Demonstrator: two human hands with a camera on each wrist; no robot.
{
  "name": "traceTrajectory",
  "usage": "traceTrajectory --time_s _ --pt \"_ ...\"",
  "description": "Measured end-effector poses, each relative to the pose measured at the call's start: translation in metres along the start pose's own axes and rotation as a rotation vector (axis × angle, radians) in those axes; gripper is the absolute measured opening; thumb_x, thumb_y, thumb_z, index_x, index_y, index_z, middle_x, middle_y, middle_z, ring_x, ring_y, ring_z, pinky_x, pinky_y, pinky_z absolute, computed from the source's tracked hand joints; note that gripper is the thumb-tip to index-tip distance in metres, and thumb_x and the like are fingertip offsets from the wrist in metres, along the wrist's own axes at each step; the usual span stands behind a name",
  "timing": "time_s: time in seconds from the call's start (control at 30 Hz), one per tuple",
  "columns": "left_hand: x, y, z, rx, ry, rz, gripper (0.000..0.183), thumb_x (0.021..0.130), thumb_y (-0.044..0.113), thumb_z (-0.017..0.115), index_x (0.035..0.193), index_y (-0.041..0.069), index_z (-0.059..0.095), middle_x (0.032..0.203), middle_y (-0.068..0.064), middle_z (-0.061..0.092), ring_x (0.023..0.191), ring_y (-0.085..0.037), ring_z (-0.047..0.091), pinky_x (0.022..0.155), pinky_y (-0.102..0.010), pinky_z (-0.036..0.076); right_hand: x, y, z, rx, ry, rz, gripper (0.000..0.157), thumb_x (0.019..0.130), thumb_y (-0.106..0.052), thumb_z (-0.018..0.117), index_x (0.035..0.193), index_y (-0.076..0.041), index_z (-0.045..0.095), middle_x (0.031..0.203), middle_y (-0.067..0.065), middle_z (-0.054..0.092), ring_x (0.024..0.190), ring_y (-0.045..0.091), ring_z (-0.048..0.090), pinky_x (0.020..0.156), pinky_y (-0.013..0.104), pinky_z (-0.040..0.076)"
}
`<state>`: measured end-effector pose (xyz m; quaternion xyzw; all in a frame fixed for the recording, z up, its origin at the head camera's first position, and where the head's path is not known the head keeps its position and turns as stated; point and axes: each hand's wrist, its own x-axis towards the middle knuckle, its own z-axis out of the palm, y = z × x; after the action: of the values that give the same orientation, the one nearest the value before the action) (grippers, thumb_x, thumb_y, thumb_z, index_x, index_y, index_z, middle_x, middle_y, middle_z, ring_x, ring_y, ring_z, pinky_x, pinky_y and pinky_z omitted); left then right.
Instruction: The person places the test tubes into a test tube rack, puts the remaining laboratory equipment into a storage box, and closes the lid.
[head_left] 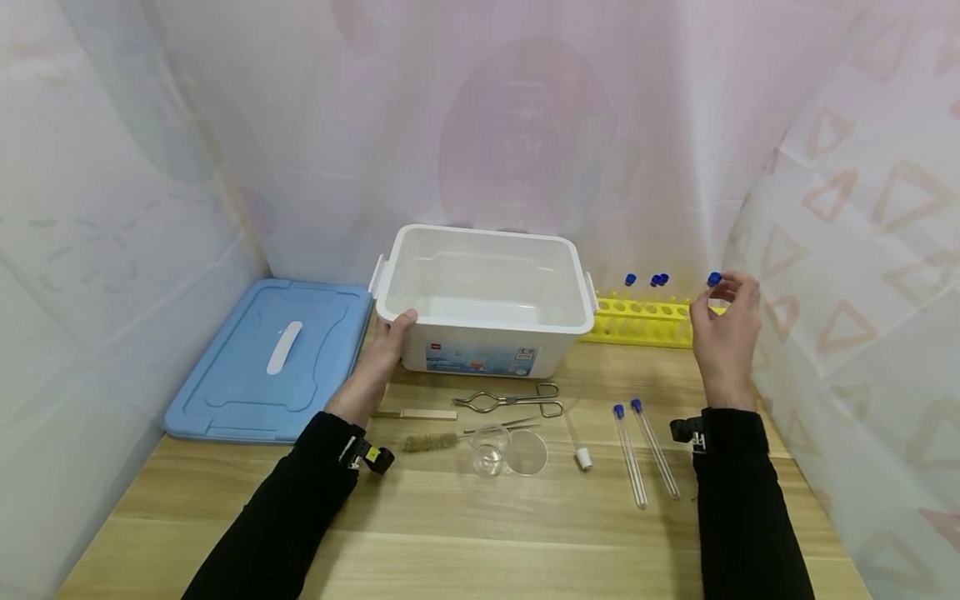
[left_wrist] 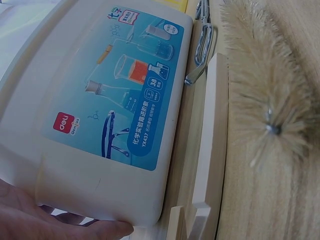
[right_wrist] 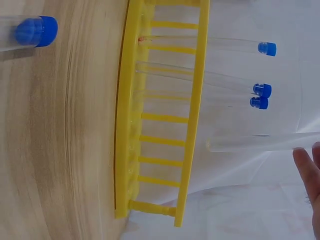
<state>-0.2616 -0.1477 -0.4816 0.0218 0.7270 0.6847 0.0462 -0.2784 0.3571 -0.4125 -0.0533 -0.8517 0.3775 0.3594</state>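
My left hand point(head_left: 377, 364) grips the near left corner of a white plastic storage box point(head_left: 495, 354), thumb up at the rim. Inside, the box shows bare walls. On the right, my right hand point(head_left: 729, 337) pinches a glass test tube point(right_wrist: 250, 143) near its blue-stoppered top. The tube is upright, its rounded bottom just above the top rail of a yellow test tube rack point(head_left: 637, 337). Three other blue-stoppered test tubes point(right_wrist: 225, 45) stand in that rack. Two more test tubes point(head_left: 632, 462) lie on the table in front of it.
A blue lid point(head_left: 240, 358) lies left of the box. Before the box are metal crucible tongs point(head_left: 510, 401), a wooden test tube holder point(head_left: 427, 414), a bristle brush point(head_left: 431, 442), small glassware point(head_left: 527, 454) and a white-capped dropper point(head_left: 582, 458). Printed curtains point(head_left: 525, 125) surround the table.
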Motion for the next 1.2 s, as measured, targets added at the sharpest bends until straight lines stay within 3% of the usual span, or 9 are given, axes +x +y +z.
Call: traceTrajectory --time_s 0.5,0.57,0.67,0.8,1.2 --pt "0.001 -0.002 0.002 0.003 0.003 0.034 0.097 0.112 0.064 0.048 0.188 0.033 -0.004 0.194 -0.020 0.008 0.180 -0.047 0.015 0.144 -0.082 0.013 0.030 0.004 0.012 0.028 0.009 0.012 0.038 0.119 -0.011 0.060 0.156 -0.004 0.051 0.145 0.012 0.059 0.133 0.016 0.062 0.120 0.047 0.066" --pt "0.001 -0.002 0.002 -0.001 0.002 0.036 0.097 0.112 0.064 0.048 0.188 0.032 -0.003 0.193 -0.020 0.009 0.180 -0.047 0.017 0.144 -0.082 0.014 0.033 0.004 0.014 0.042 0.006 0.012 0.038 0.119 -0.010 0.060 0.156 -0.004 0.052 0.143 0.010 0.059 0.132 0.016 0.062 0.119 0.045 0.066" --pt "0.002 -0.002 0.001 -0.002 0.005 0.034 0.096 0.112 0.064 0.048 0.187 0.031 -0.001 0.191 -0.021 0.012 0.179 -0.047 0.019 0.144 -0.081 0.015 0.037 0.004 0.017 0.060 0.003 0.013 0.038 0.119 -0.011 0.060 0.155 -0.003 0.052 0.141 0.007 0.059 0.131 0.017 0.064 0.114 0.033 0.066" --pt "0.002 -0.002 0.002 0.006 0.004 0.032 0.095 0.112 0.064 0.048 0.187 0.030 -0.001 0.190 -0.022 0.013 0.178 -0.047 0.019 0.145 -0.081 0.014 0.041 0.008 0.022 0.068 -0.001 0.007 0.039 0.120 -0.012 0.059 0.157 -0.001 0.051 0.141 0.011 0.060 0.130 0.018 0.066 0.102 0.021 0.058" --pt "0.000 0.000 0.001 0.001 -0.012 0.017 0.093 0.114 0.067 0.046 0.187 0.033 -0.002 0.191 -0.018 0.012 0.179 -0.044 0.018 0.146 -0.078 0.012 0.050 0.020 0.034 0.036 -0.054 0.014 0.036 0.121 -0.011 0.056 0.155 -0.002 0.047 0.144 0.020 0.057 0.135 0.031 0.065 0.097 0.020 0.049"
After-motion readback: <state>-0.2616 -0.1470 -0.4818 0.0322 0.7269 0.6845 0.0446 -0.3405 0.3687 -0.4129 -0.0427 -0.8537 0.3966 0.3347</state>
